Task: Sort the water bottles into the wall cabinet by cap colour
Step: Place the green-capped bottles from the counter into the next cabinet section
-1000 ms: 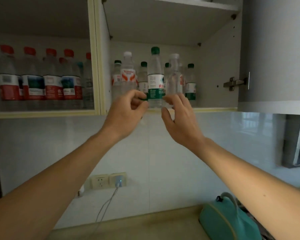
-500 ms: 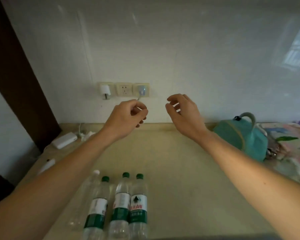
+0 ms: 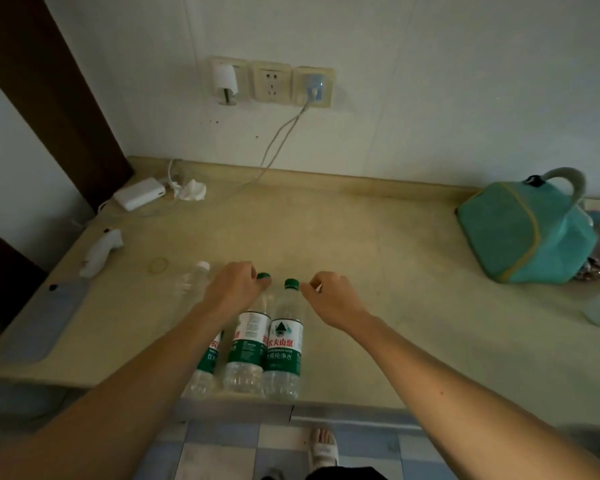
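Note:
Three green-capped water bottles stand together at the counter's front edge: the right bottle (image 3: 284,344), the middle bottle (image 3: 248,344), and a left bottle (image 3: 207,362) mostly hidden under my left forearm. A clear white-capped bottle (image 3: 193,282) stands to their left. My left hand (image 3: 231,291) hovers with loosely curled fingers, its fingertips at the middle bottle's green cap (image 3: 264,276). My right hand (image 3: 331,301) is curled just right of the right bottle's cap (image 3: 291,293). Neither hand holds anything. The wall cabinet is out of view.
The beige counter (image 3: 378,271) bears a teal bag (image 3: 523,233) at the right, a white power bank (image 3: 139,194) and crumpled tissue (image 3: 191,190) at the back left. Wall sockets (image 3: 271,81) with a cable are above. A rubber band (image 3: 158,265) lies near the bottles.
My view has dropped from the open cabinet to the counter. Both hands have come down from the cabinet shelf to the caps of the green-capped bottles.

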